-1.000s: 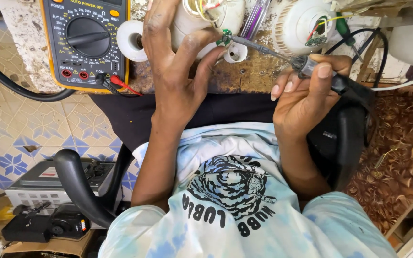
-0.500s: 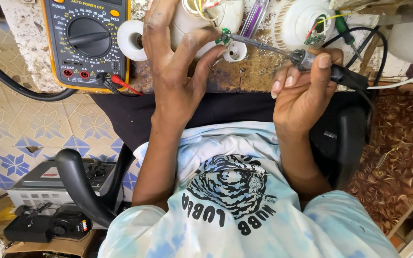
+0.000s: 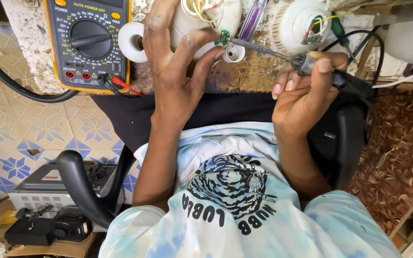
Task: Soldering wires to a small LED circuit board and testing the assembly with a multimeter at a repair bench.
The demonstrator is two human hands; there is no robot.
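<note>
My left hand point(image 3: 175, 71) grips a white bulb housing point(image 3: 213, 16) with coloured wires sticking out of its open end and a small green circuit board point(image 3: 224, 37) at its edge. My right hand point(image 3: 304, 91) holds a soldering iron point(image 3: 311, 67) like a pen. The iron's metal tip points left and touches the small green board. Both hands work above the worn edge of a workbench point(image 3: 244, 76).
A yellow multimeter point(image 3: 87, 40) with red and black leads lies at the left of the bench. A white tape roll point(image 3: 131, 42), a second white bulb housing point(image 3: 302, 24) and a green-handled screwdriver point(image 3: 341, 33) lie near. Black chair armrests point(image 3: 80, 186) flank me; a grey box point(image 3: 48, 184) sits on the tiled floor.
My right hand has shifted the soldering iron slightly, keeping its tip at the green board. My left hand keeps its grip on the bulb housing.
</note>
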